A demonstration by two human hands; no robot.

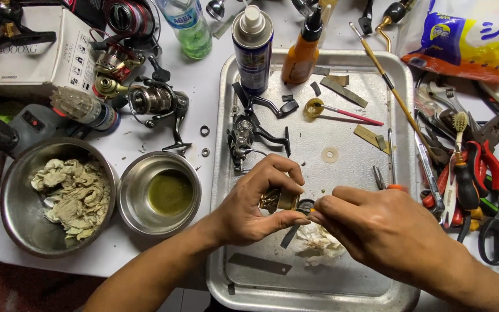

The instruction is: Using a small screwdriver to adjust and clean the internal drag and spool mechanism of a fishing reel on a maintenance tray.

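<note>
Head view: left hand [249,202] grip clamps brass reel part [278,200]; right hand [376,231] fingertips pinch its edge.

A steel bowl of rags [70,196] sits at the table's left edge, a smaller bowl of green liquid [168,192] beside it. Near the far edge stand a spray can [252,49] and an orange bottle [302,52].
</note>
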